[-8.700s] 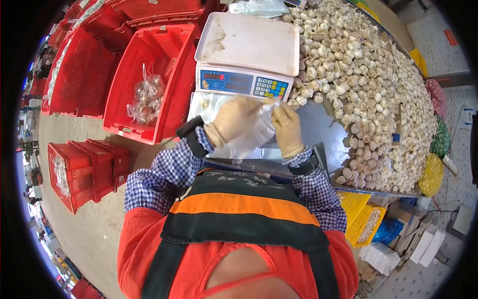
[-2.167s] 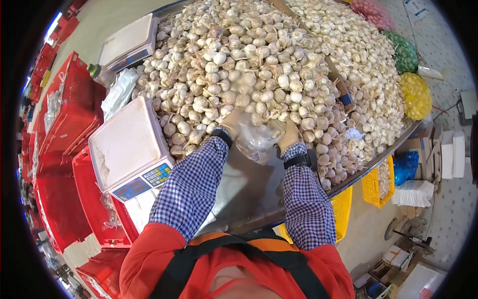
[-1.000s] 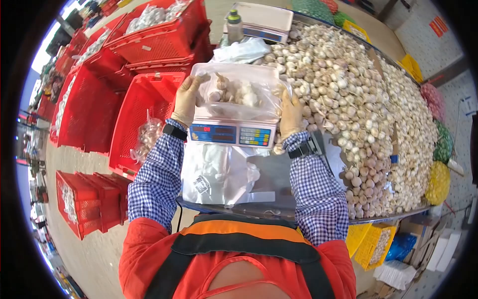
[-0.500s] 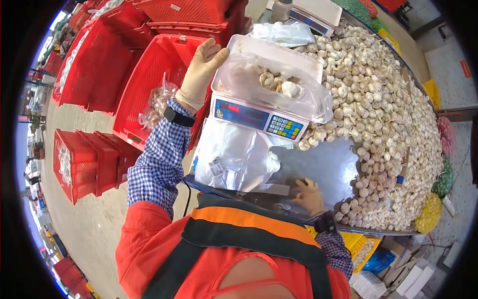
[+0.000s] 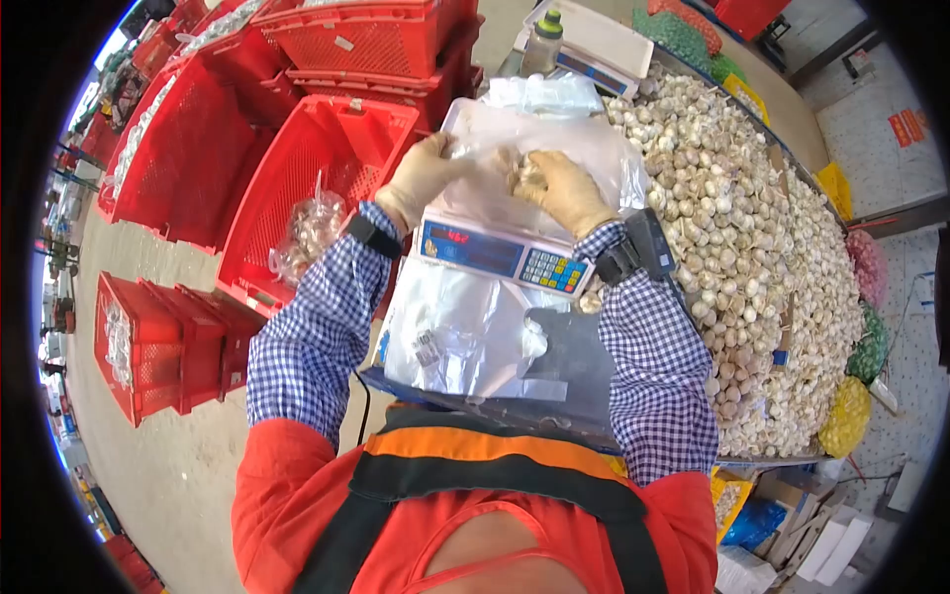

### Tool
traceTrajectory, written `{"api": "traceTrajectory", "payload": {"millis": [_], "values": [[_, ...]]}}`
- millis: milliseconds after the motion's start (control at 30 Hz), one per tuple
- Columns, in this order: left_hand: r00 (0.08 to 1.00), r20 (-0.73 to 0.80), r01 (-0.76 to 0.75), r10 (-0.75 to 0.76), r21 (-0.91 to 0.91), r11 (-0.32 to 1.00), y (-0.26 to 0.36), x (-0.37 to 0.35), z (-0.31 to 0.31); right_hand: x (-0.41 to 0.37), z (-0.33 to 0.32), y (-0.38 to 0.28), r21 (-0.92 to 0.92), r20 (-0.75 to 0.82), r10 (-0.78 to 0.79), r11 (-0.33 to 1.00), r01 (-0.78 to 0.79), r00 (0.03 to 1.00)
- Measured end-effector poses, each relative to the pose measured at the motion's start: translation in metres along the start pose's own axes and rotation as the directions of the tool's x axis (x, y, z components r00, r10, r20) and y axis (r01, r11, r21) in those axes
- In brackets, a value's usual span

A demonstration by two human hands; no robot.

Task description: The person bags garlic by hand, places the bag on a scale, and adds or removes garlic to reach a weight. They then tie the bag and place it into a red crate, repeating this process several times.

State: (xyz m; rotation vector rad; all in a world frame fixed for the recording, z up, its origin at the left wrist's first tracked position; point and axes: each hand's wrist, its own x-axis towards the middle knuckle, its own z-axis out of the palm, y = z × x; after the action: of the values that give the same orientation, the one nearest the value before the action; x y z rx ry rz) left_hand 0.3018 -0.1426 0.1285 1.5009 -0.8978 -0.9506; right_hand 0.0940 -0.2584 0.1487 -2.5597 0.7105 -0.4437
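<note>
A clear plastic bag (image 5: 614,158) with garlic bulbs in it lies on the pan of a digital scale (image 5: 470,247), whose red digits are lit. My left hand (image 5: 421,180), in a pale glove, has its fingers closed at the bag's left end. My right hand (image 5: 569,193), also gloved, curls its fingers around garlic bulbs (image 5: 515,170) over the middle of the bag. It hides most of the bag's contents. In front of the scale lies a stack of flat clear bags (image 5: 465,332).
Loose garlic (image 5: 732,218) is heaped across the table's right side. At left stands a red crate (image 5: 267,198) with a filled bag (image 5: 312,233) inside, among stacked red crates (image 5: 346,40). Behind are a bottle (image 5: 542,45) and a second scale (image 5: 599,64).
My right hand has come up from the bare tabletop onto the bag on the scale. My left hand has lowered and moved right, closing at the bag's end.
</note>
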Motion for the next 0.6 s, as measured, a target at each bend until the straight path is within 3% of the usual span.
{"api": "traceTrajectory", "payload": {"millis": [33,100,167,200,233,267,300,333,367,400,433,467,500,533,567,600], "values": [[0.996,-0.016,-0.088,0.091,0.151,0.985,0.003,-0.004,-0.003,0.011,-0.002,0.001,-0.129,0.153,0.021,0.992,-0.001,0.988],[0.977,-0.082,-0.112,0.195,0.583,0.805,0.013,-0.011,-0.014,0.005,-0.023,0.002,-0.249,0.125,-0.016,0.967,0.047,0.992],[0.912,-0.117,-0.159,0.394,0.783,0.601,0.009,-0.011,-0.027,-0.014,-0.060,0.001,-0.571,0.238,-0.190,0.766,0.295,0.952],[0.908,-0.135,-0.137,0.397,0.800,0.585,0.008,-0.010,-0.033,-0.015,-0.065,0.012,-0.743,0.365,0.080,0.625,0.239,0.927],[0.903,-0.151,-0.117,0.403,0.816,0.566,0.017,-0.009,-0.035,-0.014,-0.072,0.022,-0.871,0.403,0.363,0.435,0.230,0.840],[0.936,-0.149,-0.119,0.319,0.718,0.685,0.028,-0.011,-0.034,-0.018,-0.081,0.028,-0.874,0.396,0.368,0.433,0.222,0.841],[0.985,-0.095,-0.125,0.144,0.175,0.976,0.014,0.004,-0.038,-0.025,-0.093,0.032,-0.923,0.351,0.309,0.272,0.272,0.884],[0.977,0.079,-0.204,0.197,0.088,0.975,0.023,0.007,-0.036,-0.033,-0.104,0.032,-0.947,0.321,0.240,0.102,0.305,0.916],[0.935,0.245,-0.260,0.255,-0.013,0.966,0.034,0.005,-0.035,-0.042,-0.115,0.028,-0.946,0.323,0.252,0.106,0.305,0.912],[0.975,0.172,-0.069,0.143,-0.374,0.925,0.055,-0.005,-0.027,-0.052,-0.128,0.020,-0.918,0.261,-0.030,0.300,0.258,0.965],[0.990,0.142,0.092,0.008,-0.687,0.721,0.080,-0.015,-0.018,-0.059,-0.142,0.008,-0.840,0.118,-0.293,0.480,0.253,0.949],[0.956,0.144,-0.045,0.255,-0.789,0.613,0.095,-0.022,-0.013,-0.067,-0.153,-0.015,-0.731,0.000,-0.488,0.595,0.334,0.873],[0.770,0.336,0.041,0.543,-0.875,0.483,0.095,-0.012,-0.021,-0.072,-0.154,-0.028,-0.730,-0.002,-0.481,0.599,0.327,0.877],[0.803,0.311,-0.042,0.508,-0.821,0.570,0.112,-0.033,-0.012,-0.078,-0.153,-0.039,-0.544,-0.294,-0.509,0.785,0.296,0.809],[0.834,0.278,-0.122,0.476,-0.749,0.651,0.133,-0.057,-0.005,-0.085,-0.155,-0.048,-0.307,-0.567,-0.436,0.899,0.312,0.699],[0.836,0.282,-0.116,0.471,-0.748,0.653,0.138,-0.066,-0.007,-0.094,-0.160,-0.057,-0.257,-0.689,-0.298,0.953,0.162,0.660]]}}
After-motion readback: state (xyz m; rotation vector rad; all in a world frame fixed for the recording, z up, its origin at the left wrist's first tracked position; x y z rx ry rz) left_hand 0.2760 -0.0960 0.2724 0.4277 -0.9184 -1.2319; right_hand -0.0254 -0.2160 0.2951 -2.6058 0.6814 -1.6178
